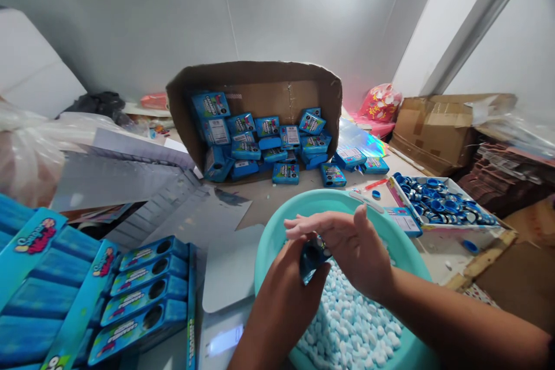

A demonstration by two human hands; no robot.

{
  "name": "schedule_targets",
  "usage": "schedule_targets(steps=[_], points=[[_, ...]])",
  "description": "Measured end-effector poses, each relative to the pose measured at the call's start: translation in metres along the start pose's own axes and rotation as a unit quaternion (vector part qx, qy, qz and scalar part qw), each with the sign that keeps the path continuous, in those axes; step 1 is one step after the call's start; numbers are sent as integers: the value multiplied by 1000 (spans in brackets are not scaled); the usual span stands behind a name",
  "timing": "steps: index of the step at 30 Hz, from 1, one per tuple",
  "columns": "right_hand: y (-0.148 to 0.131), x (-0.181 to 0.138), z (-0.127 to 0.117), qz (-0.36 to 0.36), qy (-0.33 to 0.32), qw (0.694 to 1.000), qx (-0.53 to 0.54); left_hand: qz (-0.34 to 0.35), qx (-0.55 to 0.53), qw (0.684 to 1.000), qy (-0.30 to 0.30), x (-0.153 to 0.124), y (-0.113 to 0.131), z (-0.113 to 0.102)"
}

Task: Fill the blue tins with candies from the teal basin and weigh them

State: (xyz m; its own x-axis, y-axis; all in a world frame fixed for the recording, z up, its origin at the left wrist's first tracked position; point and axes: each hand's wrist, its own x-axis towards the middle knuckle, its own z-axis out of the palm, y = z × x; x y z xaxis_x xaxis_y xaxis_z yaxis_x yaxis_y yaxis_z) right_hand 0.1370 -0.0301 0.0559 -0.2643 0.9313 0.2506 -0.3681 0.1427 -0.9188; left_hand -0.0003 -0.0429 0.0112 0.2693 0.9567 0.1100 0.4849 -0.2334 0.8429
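Observation:
My left hand (284, 286) is wrapped round a small blue container (311, 255), held above a turquoise basin (271, 243). Part of that container is hidden by my fingers, so its exact shape does not show. Against its upper end lies my right hand (358, 251), open and flat, fingers stretched to the left and thumb raised. Below both hands, many small white and pale blue candies (347, 312) fill the basin.
Behind the basin, a cardboard box (260, 84) on its side holds several blue candy boxes (240, 124). At right stands a tray of blue caps (437, 202). A scale (232, 269) is left of the basin, beside blue boxes with round holes (147, 286).

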Motion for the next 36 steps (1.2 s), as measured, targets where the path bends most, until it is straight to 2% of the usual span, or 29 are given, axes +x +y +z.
schedule_targets(steps=[3,7,11,15,19,36], points=[[-1,-1,-2,-30,53,998,-26,13,-13,1000,16,0,-1,0],[-6,2,-8,-82,121,966,-212,1,-43,998,45,2,1,-2],[-8,9,-16,-125,112,927,-336,-60,-93,987,121,3,3,-4],[-6,13,-21,-109,57,898,-423,-81,-138,972,172,4,3,-3],[-3,13,-23,-108,13,884,-454,-92,-165,963,189,5,4,-2],[3,10,-20,-158,0,838,-522,-79,-155,966,190,4,2,0]])
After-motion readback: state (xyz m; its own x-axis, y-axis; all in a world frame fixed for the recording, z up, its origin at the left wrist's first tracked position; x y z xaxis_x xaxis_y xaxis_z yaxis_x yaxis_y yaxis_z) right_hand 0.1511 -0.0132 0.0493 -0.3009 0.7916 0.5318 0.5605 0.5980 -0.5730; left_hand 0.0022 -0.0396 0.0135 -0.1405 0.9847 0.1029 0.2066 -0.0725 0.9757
